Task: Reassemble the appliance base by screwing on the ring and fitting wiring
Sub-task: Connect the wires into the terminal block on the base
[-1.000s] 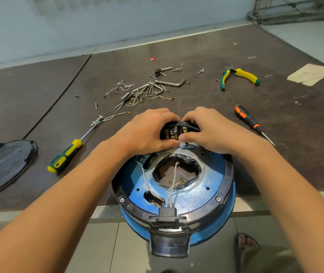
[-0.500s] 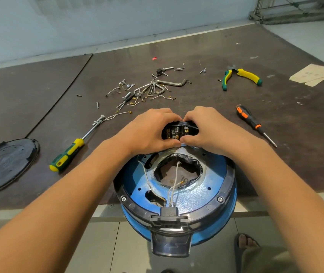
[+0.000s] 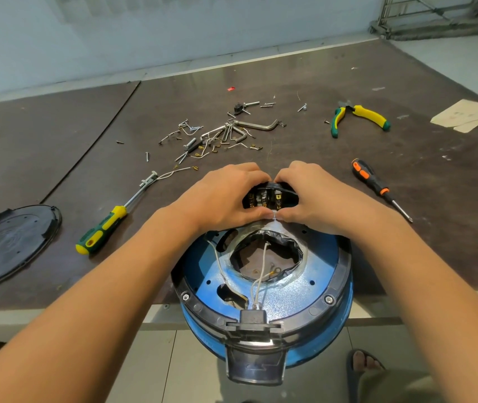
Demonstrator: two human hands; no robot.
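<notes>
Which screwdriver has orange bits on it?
The black-handled screwdriver lying on the table beside the right hand. The other screwdriver, over on the left, has a green and yellow handle.

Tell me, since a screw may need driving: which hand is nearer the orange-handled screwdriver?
Right. The right hand sits left of the orange-handled screwdriver, apart from it; the left hand is farther left, across the black terminal block both hands hold.
</notes>
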